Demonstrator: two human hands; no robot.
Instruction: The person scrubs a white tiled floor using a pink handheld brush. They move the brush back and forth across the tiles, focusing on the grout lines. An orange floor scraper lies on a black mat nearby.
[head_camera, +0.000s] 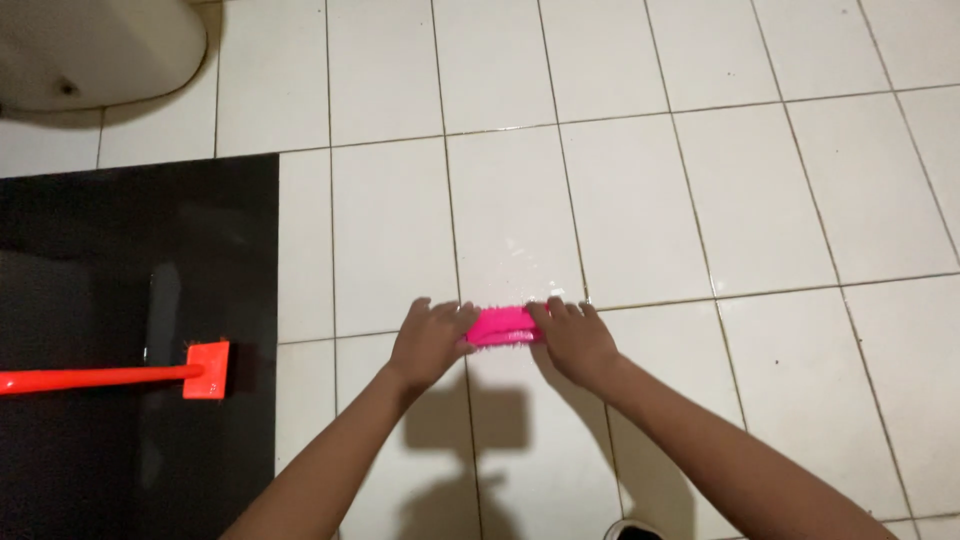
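White floor tiles (640, 210) shine wet; left hand (430, 342) and right hand (575, 340) both clamp the pink brush (502, 326), mid-scrub; continuing calls for steady downward pressure.

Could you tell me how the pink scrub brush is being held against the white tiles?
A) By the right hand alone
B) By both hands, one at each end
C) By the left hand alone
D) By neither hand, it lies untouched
B: the left hand grips one end of the pink scrub brush and the right hand grips the other, pressing it on the white tiles.
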